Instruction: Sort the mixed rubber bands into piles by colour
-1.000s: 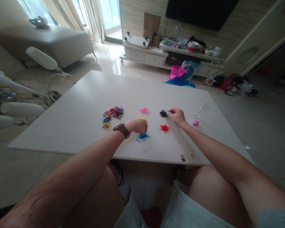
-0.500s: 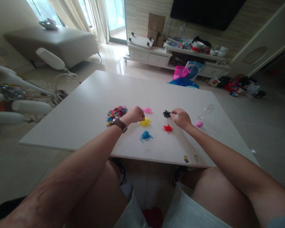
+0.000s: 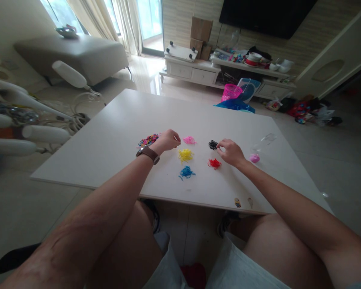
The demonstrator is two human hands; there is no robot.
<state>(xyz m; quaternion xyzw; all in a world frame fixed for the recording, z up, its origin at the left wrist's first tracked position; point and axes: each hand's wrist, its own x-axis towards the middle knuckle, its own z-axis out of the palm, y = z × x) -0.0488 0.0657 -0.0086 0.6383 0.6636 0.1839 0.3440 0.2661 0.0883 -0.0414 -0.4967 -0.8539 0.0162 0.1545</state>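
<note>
Small heaps of coloured rubber bands lie on the white table [image 3: 114,136]. My left hand [image 3: 168,140], with a brown-strapped watch [image 3: 148,154] at its wrist, hovers between the mixed-colour heap [image 3: 148,140] and the pink heap [image 3: 189,140]. Its fingertips are pinched; whatever is in them is too small to make out. Just below it is the yellow heap [image 3: 185,155], with the blue heap [image 3: 187,172] nearer me. My right hand [image 3: 231,152] has thumb and finger closed at the right edge of the black heap [image 3: 212,144]; what they pinch is hidden. The red heap [image 3: 214,163] sits below-left of it.
A pink lump [image 3: 254,158] and a clear plastic container [image 3: 268,139] lie on the table's right side. A small yellow figure sticker [image 3: 237,202] is near the front edge. Beyond the table stand a pink basket [image 3: 231,92] and a white cabinet [image 3: 204,75].
My left hand has lifted away from the yellow heap, up and slightly left, towards the pink heap. My right hand stays by the black heap. The whole view has shifted slightly.
</note>
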